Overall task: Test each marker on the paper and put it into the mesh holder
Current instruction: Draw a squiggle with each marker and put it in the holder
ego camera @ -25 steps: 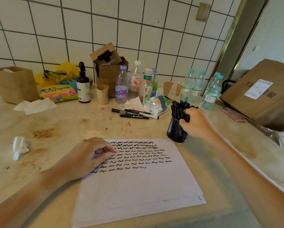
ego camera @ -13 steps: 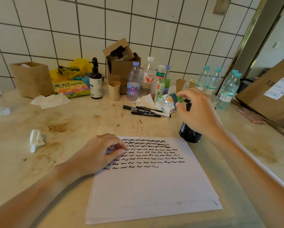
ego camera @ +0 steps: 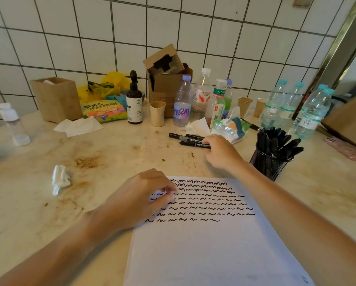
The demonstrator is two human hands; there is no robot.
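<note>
On counter, right hand touching markers

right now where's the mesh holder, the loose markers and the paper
mesh holder [ego camera: 268, 166], head view, on its front mesh wall
loose markers [ego camera: 188, 139], head view, on the barrel of one lying on the counter
paper [ego camera: 210, 254], head view, on its blank lower part

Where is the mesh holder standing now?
In the head view, the mesh holder stands on the table's right side, just beyond the paper's far right corner, beside the right forearm.

Black squiggles on white paper.
</note>
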